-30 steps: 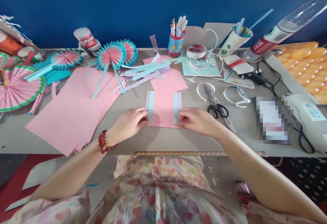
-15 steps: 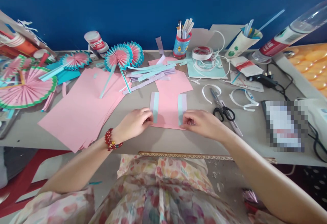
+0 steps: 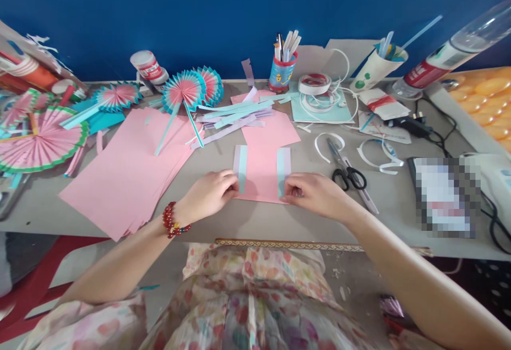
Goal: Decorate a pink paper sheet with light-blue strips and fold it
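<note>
A pink sheet of paper (image 3: 261, 177) lies in front of me on the grey table, with a light blue and a lavender strip along its left and right sides. My left hand (image 3: 209, 194) has its fingers curled in a pinch at the sheet's near left edge. At the near right edge my right hand (image 3: 315, 194) pinches in the same way, thumb and forefinger together. My fingers cover the lower ends of both striped borders. Just right of my right hand lie scissors (image 3: 346, 172) with black handles.
To the left is a stack of pink paper (image 3: 128, 174), with pleated paper fans (image 3: 183, 92) behind it. Loose paper strips (image 3: 239, 113) lie beyond the sheet. Farther back stand a pen holder (image 3: 282, 71) and a tape roll (image 3: 314, 84); a phone (image 3: 441, 196) lies at right.
Both hands keep their place at the sheet's near edges. The whole view has shifted very slightly; nothing was picked up or let go.
</note>
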Demonstrator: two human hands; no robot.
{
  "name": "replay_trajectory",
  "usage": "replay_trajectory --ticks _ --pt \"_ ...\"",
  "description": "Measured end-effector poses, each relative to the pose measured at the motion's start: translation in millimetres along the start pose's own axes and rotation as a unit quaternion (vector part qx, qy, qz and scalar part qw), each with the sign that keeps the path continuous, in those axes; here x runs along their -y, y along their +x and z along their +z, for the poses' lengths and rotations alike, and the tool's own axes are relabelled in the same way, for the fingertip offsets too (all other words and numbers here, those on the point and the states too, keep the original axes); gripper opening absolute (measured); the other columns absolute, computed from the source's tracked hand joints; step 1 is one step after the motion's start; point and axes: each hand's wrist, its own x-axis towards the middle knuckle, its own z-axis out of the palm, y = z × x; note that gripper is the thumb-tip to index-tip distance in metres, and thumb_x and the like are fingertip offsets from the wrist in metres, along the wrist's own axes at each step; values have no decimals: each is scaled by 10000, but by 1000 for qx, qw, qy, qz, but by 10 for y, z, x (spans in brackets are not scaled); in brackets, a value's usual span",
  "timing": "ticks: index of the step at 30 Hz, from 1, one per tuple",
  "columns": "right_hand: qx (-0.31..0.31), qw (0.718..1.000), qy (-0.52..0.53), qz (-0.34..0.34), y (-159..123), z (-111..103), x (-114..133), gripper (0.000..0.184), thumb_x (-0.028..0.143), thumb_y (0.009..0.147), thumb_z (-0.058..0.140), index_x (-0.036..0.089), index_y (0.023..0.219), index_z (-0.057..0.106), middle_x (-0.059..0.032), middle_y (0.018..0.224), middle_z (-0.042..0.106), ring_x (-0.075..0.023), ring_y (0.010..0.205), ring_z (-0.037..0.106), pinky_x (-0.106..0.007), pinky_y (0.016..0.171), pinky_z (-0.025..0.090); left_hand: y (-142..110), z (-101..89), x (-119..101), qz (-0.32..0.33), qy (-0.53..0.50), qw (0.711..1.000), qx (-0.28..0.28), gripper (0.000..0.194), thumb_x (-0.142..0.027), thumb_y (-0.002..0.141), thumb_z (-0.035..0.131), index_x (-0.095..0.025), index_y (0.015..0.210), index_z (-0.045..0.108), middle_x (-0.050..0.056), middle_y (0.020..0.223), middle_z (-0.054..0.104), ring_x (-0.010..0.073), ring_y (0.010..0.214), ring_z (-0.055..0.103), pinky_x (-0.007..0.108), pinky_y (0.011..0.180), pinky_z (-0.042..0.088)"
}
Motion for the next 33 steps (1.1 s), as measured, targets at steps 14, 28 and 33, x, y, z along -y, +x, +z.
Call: replay_trajectory --ticks 14,28,33 --pt "-112 990 -54 -67 -163 216 -66 209 365 964 573 201 834 572 -16 832 640 -177 786 573 -299 748 346 -85 149 46 33 0 998 -57 134 -109 959 496 -193 878 561 -2 875 596 158 740 552 296 739 387" --pt "-201 920 -223 -253 -243 425 -102 384 103 934 531 299 1239 658 -44 1098 688 -213 1027 543 -380 976 389 -179 324 134 124 92 980 -122 504 -68 984 385 -344 1369 558 74 1217 549 203 1000 540 351 867 397" --pt "-170 918 -241 -264 -230 406 -88 377 134 932 546 258 1276 639 -52 1141 686 -231 1054 531 -394 996 401 -193 241 179 188 190 961 -63 591 -84 953 469 -449 1416 495 31 1427 492 241 1097 496 411 952 378"
